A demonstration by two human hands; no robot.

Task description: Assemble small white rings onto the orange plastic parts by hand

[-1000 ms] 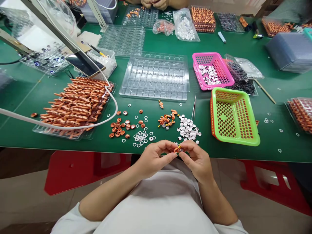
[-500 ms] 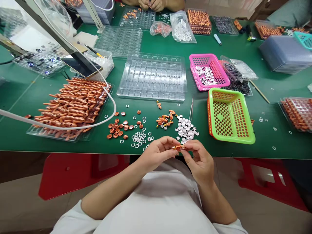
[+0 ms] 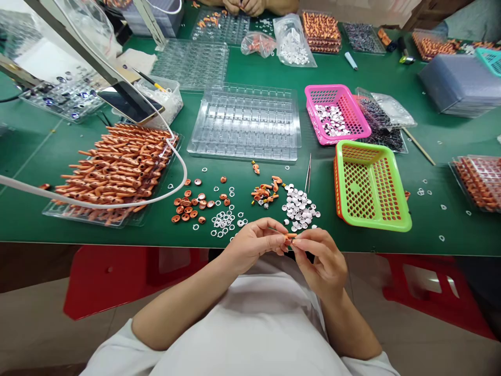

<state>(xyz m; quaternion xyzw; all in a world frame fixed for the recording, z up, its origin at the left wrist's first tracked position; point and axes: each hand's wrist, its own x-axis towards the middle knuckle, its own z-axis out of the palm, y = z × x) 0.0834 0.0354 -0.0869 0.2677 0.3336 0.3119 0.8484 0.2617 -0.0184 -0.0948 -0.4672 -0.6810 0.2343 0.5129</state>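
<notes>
Between my fingertips, at the table's front edge, is a small orange plastic part (image 3: 290, 236). My left hand (image 3: 261, 241) pinches its left end, and my right hand (image 3: 321, 261) has thumb and fingers closed at its right end. Fingers cover much of the part, so its full shape is hidden. Just beyond lies a pile of white round caps (image 3: 300, 208), with tweezers (image 3: 308, 175) behind it. To the left are a few orange curved pieces (image 3: 266, 193), scattered white rings (image 3: 224, 222) and copper-coloured round caps (image 3: 187, 209).
A tray heaped with orange parts (image 3: 117, 169) stands left, crossed by a white cable (image 3: 117, 206). Clear trays (image 3: 245, 122) lie ahead. Right are a green basket (image 3: 403, 209) and a pink basket (image 3: 358, 117). Another person's hands (image 3: 245, 6) are across the table.
The orange part has turned between my fingers and shows less of itself now. My right hand has shifted slightly right and down; my left hand has hardly moved.
</notes>
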